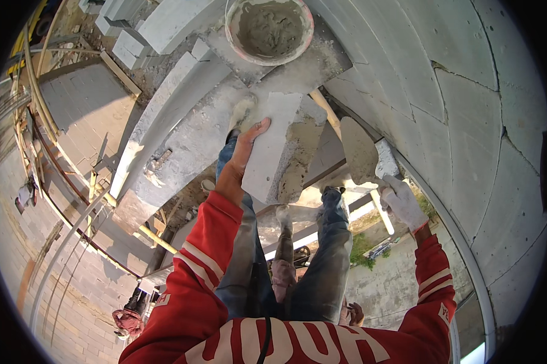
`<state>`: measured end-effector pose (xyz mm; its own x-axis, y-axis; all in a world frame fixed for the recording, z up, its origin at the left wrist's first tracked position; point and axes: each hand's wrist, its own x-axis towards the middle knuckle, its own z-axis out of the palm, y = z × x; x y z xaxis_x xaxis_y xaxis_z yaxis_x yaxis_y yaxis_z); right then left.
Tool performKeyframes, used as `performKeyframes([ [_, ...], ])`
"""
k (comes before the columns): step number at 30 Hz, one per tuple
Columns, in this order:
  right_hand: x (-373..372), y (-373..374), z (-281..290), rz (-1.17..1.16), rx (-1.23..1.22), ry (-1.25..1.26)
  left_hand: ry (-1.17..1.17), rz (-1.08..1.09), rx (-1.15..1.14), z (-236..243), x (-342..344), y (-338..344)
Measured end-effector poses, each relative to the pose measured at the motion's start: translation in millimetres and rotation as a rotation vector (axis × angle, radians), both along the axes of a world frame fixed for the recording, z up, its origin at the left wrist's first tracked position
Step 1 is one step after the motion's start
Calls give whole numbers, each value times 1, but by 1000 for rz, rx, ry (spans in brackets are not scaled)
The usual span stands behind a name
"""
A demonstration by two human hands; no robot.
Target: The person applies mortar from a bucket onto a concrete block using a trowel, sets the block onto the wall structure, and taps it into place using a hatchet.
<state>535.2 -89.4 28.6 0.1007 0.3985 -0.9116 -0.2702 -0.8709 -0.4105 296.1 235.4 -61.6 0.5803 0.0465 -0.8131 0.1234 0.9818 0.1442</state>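
My bare left hand (249, 145) is closed on the left side of a pale grey building block (267, 151). Rough wet mortar (302, 151) covers the block's right face. My right hand (402, 203), in a whitish glove, grips a trowel, and its broad mortar-smeared blade (358, 148) sits just right of the block. The trowel's handle is mostly hidden by the glove. Ahead of the block, a round bucket (308, 30) of grey mortar stands on a dusty board.
A wall of large grey blocks (461, 115) curves along the right. Loose blocks (176, 24) lie at the far left. Bamboo poles (158, 238) and scaffolding run along the left. Below are a drop to the ground, a person's gloved arm (283, 233) and a person in red (129, 318).
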Motion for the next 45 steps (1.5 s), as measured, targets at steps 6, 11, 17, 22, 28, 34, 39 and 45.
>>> performKeyframes([
  [6, 35, 103, 16, 284, 30, 8, 52, -362, 298, -10, 11, 16],
  [11, 20, 103, 14, 522, 72, 108, 68, -211, 245, -15, 10, 24],
  [17, -17, 76, -6, 568, 150, 0, 50, 22, 179, -27, 3, 28],
  [22, -32, 93, -28, 404, 305, -82, -37, 84, 42, -14, 16, 13],
  [28, -29, 61, 5, 533, 232, -298, -13, 97, 64, -34, 15, 4],
  [34, -20, 75, 8, 610, 259, -403, -64, 23, -10, -10, 19, 4],
  [39, 7, 107, 12, 457, 222, -300, 105, -137, 156, -18, 0, 1],
  [45, 24, 52, -12, 399, 295, -497, -36, 34, -42, -2, -16, -2],
])
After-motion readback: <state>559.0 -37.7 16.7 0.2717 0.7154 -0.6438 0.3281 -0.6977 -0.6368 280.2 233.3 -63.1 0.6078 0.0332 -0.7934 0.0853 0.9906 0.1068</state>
